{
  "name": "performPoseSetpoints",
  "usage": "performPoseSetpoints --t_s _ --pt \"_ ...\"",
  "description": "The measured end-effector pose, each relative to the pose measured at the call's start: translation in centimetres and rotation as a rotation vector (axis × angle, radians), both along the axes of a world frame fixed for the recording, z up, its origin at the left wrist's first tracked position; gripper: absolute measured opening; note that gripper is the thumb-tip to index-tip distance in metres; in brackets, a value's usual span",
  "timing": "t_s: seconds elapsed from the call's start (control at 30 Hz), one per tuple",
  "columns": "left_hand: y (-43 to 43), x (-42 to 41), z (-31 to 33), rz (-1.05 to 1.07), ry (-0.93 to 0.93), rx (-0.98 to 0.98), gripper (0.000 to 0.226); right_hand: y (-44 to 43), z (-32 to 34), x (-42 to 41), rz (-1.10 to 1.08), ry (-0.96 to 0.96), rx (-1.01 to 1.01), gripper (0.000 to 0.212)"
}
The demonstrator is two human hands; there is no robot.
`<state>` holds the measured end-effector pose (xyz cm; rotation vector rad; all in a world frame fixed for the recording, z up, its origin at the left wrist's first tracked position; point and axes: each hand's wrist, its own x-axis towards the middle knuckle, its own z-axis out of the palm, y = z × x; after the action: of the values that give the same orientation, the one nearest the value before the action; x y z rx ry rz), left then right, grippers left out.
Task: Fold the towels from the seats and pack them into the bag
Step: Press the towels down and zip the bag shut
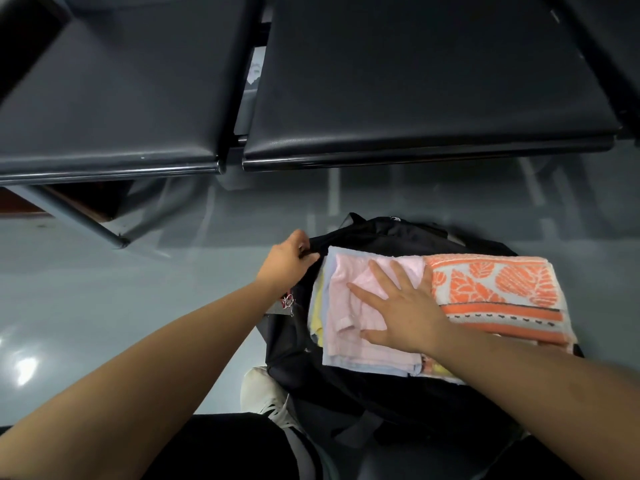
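Right grip (pixel 398 313) lies spread flat, fingers straight, pressing on the pink towel (pixel 349 306) that tops a folded stack. My left grip (pixel 291 261) pinches the rim of the black bag (pixel 381 233) and pulls its mouth wide. The stack sits at that open mouth, with pale blue and yellow layers showing under the pink. An orange leaf-print towel (pixel 498 289) lies folded against it on the right. I judge the towels light, soft and floppy, likely to unfold if lifted by one edge. Supporting the whole stack from beneath, or pushing it down flat, seems safer. The bag rests on a grey floor (pixel 104 289), below two dark seats (pixel 415 81).
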<state>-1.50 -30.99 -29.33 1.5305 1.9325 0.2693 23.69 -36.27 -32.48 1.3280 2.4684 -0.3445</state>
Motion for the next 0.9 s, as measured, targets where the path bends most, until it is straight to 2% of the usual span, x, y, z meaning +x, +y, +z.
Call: performPoseSetpoints --t_s 0.07,0.1,0.2,0.27,0.33,0.4,0.47,0.5,0.57,0.63,0.7,0.77,0.83,0.9 --pt "-0.5 0.8 0.0 -0.164 0.168 0.09 0.014 0.0 0.1 0.0 -0.001 0.006 0.003 0.084" --pt "-0.3 1.4 0.4 -0.141 0.148 0.144 0.012 0.0 0.1 -0.1 0.001 -0.003 0.001 0.083" --pt "1.3 3.2 4.8 0.236 -0.187 0.423 0.008 0.0 0.5 -0.3 -0.008 -0.056 -0.018 0.078" --pt "2.2 3.7 8.7 0.221 -0.278 0.563 0.009 0.4 0.9 -0.2 -0.025 -0.084 -0.034 0.072" --pt "1.2 3.5 11.4 0.044 -0.211 0.487 0.01 0.6 1.0 -0.6 -0.033 -0.061 -0.046 0.069" --pt "-0.4 2.3 11.7 -0.128 -0.082 0.329 0.017 0.6 1.1 -1.1 -0.061 -0.033 -0.059 0.075" --pt "-2.2 1.0 11.2 -0.279 0.114 0.167 0.039 0.6 1.2 -1.6 -0.092 -0.015 -0.077 0.081" --pt "-2.6 0.8 10.8 -0.376 0.268 0.117 0.05 0.6 1.1 -1.8 -0.095 -0.012 -0.077 0.082" --pt "-2.5 0.9 10.0 -0.584 0.582 0.124 0.056 0.3 1.3 -1.6 -0.085 -0.015 -0.073 0.083" --pt "-2.1 2.0 9.7 -0.676 0.697 0.21 0.043 0.1 1.6 -1.3 -0.081 -0.002 -0.079 0.082" --pt "-2.2 3.2 9.3 -0.711 0.696 0.328 0.028 0.0 2.2 -0.9 -0.073 0.003 -0.088 0.081" --pt "-2.0 4.1 9.1 -0.703 0.555 0.403 0.015 -0.3 2.9 -0.7 -0.063 0.033 -0.088 0.081" --pt "-1.4 5.3 9.1 -0.651 0.433 0.356 0.023 -0.7 4.0 -0.5 -0.105 0.122 -0.048 0.085" --pt "-0.7 6.7 9.2 -0.582 0.368 0.254 0.039 -1.0 4.7 -0.2 -0.198 0.189 0.104 0.084"
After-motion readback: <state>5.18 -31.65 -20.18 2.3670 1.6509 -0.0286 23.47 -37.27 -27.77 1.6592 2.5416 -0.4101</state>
